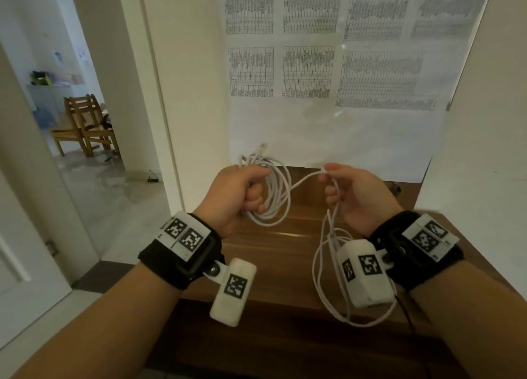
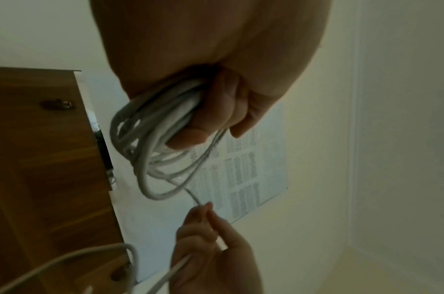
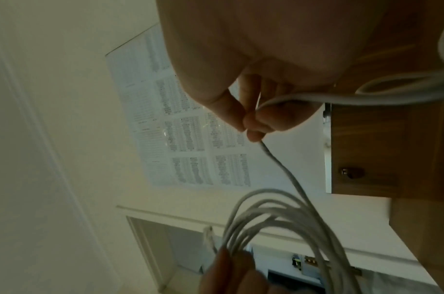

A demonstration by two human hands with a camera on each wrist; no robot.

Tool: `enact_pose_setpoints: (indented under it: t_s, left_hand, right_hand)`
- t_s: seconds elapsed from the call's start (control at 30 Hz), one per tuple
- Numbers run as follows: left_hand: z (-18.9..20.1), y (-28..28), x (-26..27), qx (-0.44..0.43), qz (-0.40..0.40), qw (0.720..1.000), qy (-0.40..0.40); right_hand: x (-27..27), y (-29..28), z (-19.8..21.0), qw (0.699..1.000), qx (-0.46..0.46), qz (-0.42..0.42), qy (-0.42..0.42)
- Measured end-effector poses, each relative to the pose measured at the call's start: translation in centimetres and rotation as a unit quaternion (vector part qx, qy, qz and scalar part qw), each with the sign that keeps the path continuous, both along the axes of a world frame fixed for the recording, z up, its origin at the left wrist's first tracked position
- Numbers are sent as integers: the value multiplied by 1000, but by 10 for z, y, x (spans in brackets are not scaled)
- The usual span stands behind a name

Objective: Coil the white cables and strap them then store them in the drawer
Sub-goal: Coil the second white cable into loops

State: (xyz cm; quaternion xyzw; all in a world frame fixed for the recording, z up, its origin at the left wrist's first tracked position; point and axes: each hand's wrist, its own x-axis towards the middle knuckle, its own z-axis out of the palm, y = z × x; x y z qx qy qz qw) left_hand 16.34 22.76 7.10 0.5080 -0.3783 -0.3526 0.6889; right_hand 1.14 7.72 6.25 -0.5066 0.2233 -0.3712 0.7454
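Held: cable (image 1: 273, 196), white, partly coiled, loops bunched in left hand (image 1: 236, 196) with fingers curled round them above wooden cabinet (image 1: 256, 250). Right hand (image 1: 353, 196) pinches the free run between thumb and fingertips; slack hangs in loops below that wrist. Behind: wall chart (image 1: 328, 64); connector (image 1: 262, 147) sticks up from coil.

White cable (image 1: 275, 191), partly coiled, remainder hanging loose

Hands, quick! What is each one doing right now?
Left hand: fingers curled round the coiled white cable.
Right hand: pinching the loose cable strand.
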Motion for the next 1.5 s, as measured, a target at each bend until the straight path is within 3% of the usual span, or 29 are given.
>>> enact_pose_setpoints:
  t_s: [0.17,0.27,0.37,0.47,0.53,0.73,0.8,0.83,0.9,1.0,1.13,1.3,1.37,1.5]
  left_hand:
    - [-13,-12,-20,10,148,974,-170]
    - [-21,-19,-31,-1,161,961,-226]
    - [-26,-22,-37,-17,133,970,-202]
    - [-28,-24,-39,-25,132,971,-198]
    - [-25,-26,-39,-36,135,972,-189]
    - [-22,-28,-22,3,114,977,-177]
    - [-17,-27,-18,-10,124,979,-164]
    - [-13,-27,-16,-25,136,978,-155]
    - [-2,-25,-12,-56,153,980,-118]
    - [17,-23,-4,-97,166,978,-76]
    - [36,-25,9,-133,184,973,-43]
    - [40,-29,30,-169,194,966,-18]
    - [45,-28,42,-189,206,960,9]
    - [61,-23,74,-215,243,943,69]
  right_hand:
    - [10,33,2,995,-99,18,1]
    - [19,45,-5,993,-113,19,-14]
    - [22,43,-6,995,-93,7,-17]
    - [23,40,-7,975,-218,-33,41]
    - [24,43,-7,963,-262,-16,58]
    - [21,37,-3,980,-181,66,46]
    - [20,38,-7,988,-138,65,5]
    - [18,35,-10,986,-158,51,12]
    - [12,32,-16,960,-254,59,100]
    - [5,32,-24,896,-352,121,244]
    - [0,27,-24,898,-325,168,245]
    - [0,9,-15,871,-415,29,262]
    - [-1,-2,-15,859,-424,22,287]
    - [-4,-30,-28,891,-353,-2,286]
